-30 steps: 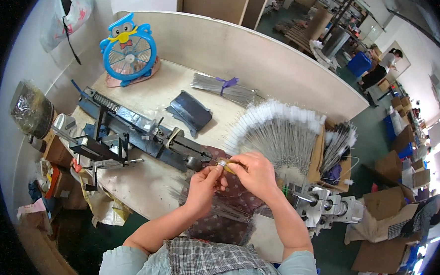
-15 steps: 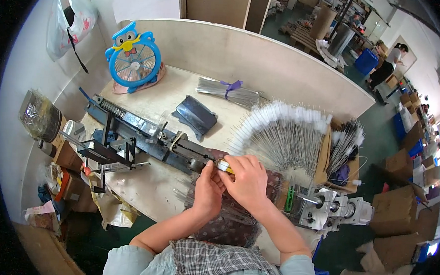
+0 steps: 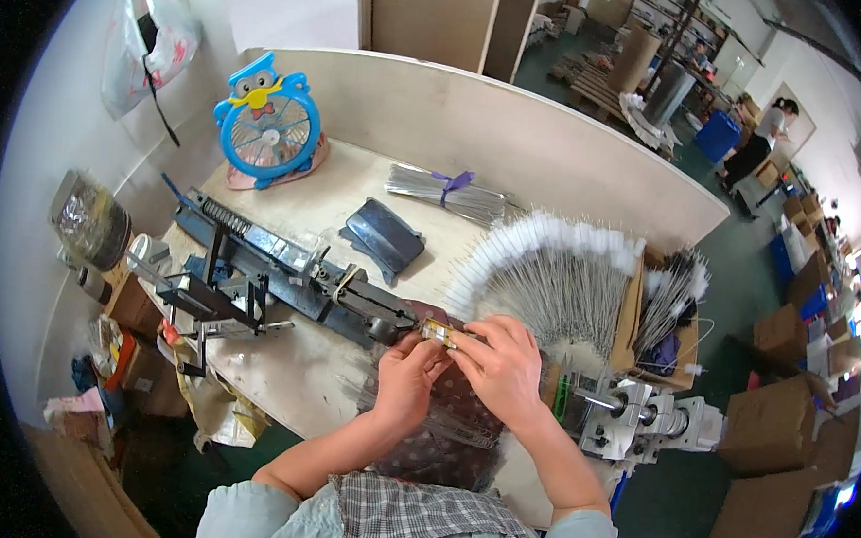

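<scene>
— At a cluttered workbench [image 3: 288,378], a person pinches a small brass-coloured fitting [image 3: 439,334] at the end of a long dark machine [image 3: 284,276]. Both hands are closed round it, aren't they?

— Yes. The left hand [image 3: 407,377] grips it from below with fingertips, the right hand [image 3: 505,365] covers it from the right, fingers curled tight. The fitting sits just at the near tip of the machine, above a dark spotted cloth [image 3: 452,421].

— How would it handle?

— Light and stiff, I would judge: a small metal piece, hard and likely a bit slick. A fingertip pinch across its sides looks the sensible hold; a full fist would hide it. What lies under the fingers, I cannot tell.

— And the white-tipped things fanned out behind?

— A spread of thin wire brushes [image 3: 557,276], just beyond the right hand. Those look springy and easily bent; best taken by the bare wire end, not the fluffy tip. A tied bundle of plain wires [image 3: 444,192] lies farther back, well apart, near a blue owl-shaped fan [image 3: 268,124].

— Anyone else about?

— A person [image 3: 763,140] stands far off across the hall.
</scene>
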Demonstrator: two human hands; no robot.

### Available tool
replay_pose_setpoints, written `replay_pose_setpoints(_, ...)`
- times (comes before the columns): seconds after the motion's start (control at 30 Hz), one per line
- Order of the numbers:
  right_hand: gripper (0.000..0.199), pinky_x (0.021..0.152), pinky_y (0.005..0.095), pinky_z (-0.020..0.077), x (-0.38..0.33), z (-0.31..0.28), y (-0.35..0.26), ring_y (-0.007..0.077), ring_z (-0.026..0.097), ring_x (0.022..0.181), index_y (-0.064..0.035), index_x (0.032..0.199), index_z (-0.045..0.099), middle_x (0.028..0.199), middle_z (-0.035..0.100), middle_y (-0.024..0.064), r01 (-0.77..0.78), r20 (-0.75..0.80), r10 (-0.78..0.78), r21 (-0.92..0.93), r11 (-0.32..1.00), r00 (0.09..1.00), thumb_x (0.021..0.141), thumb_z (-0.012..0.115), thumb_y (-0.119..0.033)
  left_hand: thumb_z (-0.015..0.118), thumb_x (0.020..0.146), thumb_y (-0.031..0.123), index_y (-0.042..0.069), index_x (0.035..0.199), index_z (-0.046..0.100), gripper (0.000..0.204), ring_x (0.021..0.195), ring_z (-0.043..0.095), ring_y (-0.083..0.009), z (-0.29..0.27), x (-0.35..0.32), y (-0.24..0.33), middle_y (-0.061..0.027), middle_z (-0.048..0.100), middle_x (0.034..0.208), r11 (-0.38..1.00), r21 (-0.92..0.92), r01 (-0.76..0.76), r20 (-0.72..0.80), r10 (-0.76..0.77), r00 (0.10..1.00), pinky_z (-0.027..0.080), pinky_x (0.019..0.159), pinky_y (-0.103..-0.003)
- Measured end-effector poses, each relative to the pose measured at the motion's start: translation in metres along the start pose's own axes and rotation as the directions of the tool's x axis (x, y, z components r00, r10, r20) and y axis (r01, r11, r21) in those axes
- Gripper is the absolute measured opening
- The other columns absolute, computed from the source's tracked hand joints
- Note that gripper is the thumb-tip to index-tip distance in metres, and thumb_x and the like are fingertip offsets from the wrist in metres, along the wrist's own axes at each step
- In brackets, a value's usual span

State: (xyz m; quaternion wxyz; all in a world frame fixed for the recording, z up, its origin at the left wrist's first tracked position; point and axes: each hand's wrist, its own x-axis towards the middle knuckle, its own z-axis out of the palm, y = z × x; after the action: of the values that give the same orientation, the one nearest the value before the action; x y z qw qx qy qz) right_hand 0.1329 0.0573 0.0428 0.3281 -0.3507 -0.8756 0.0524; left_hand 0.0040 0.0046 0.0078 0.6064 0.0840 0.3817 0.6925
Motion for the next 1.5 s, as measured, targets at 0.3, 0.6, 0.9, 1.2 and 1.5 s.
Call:
replay_pose_setpoints(0.3,0.030,0.079,0.0364,0.0463,0.014,0.009,-0.013,0.0246,0.055,0.095,-0.0100,0.096,0.069,0.098,0.062,0.0038,-0.004,0.069,-0.002,0.087,0.996,0.998,0.067,0.073,-0.013,0.055,0.088,0.010,0.005,0.093,0.058,0.008,0.085,0.059,-0.0106,-0.015,0.005,-0.004,-0.0022,0.061,0.093,0.998,-0.069,0.014,0.016,-0.013,1.000,0.047,0.077,-0.028)
replay_pose_setpoints(0.6,0.030,0.079,0.0359,0.0471,0.022,0.009,-0.015,0.0257,0.056,0.094,-0.0084,0.095,0.068,0.098,0.062,0.0053,0.007,0.086,-0.017,0.108,0.994,0.996,0.066,0.073,-0.012,0.047,0.092,0.020,0.006,0.099,0.057,0.019,0.090,0.059,-0.0140,-0.014,0.004,-0.004,-0.0031,0.061,0.096,0.980,-0.190,0.057,0.026,-0.053,0.998,0.046,0.081,-0.032)
replay_pose_setpoints(0.9,0.030,0.078,0.0348,0.0451,0.016,0.024,-0.024,0.0205,0.056,0.095,-0.0110,0.097,0.067,0.097,0.062,0.0000,-0.024,-0.047,0.023,-0.007,1.000,0.999,0.068,0.073,-0.018,0.045,0.093,0.026,0.007,0.097,0.055,0.022,0.092,0.058,-0.0182,-0.012,-0.002,-0.002,-0.0054,0.060,0.095,0.984,-0.162,0.075,0.021,-0.072,0.997,0.044,0.084,-0.035)
replay_pose_setpoints(1.2,0.026,0.076,0.0343,0.0456,-0.001,0.005,-0.012,0.0216,0.058,0.090,-0.0115,0.089,0.070,0.094,0.064,0.0009,-0.039,-0.059,0.036,-0.041,0.998,0.998,0.065,0.075,-0.018,0.060,0.085,0.009,0.005,0.092,0.057,0.009,0.083,0.059,-0.0120,-0.001,-0.003,0.001,-0.0030,0.062,0.091,0.993,-0.117,0.017,-0.023,-0.020,1.000,0.046,0.077,-0.029)
replay_pose_setpoints(1.5,0.024,0.074,0.0333,0.0445,0.003,0.010,-0.009,0.0184,0.056,0.092,-0.0130,0.092,0.068,0.095,0.062,-0.0014,0.015,-0.071,-0.018,-0.034,0.999,0.997,0.069,0.071,-0.016,0.058,0.086,0.008,0.004,0.091,0.055,0.007,0.083,0.059,-0.0124,0.000,-0.001,-0.001,-0.0035,0.061,0.089,0.994,-0.106,0.008,-0.021,-0.011,1.000,0.046,0.078,-0.028)
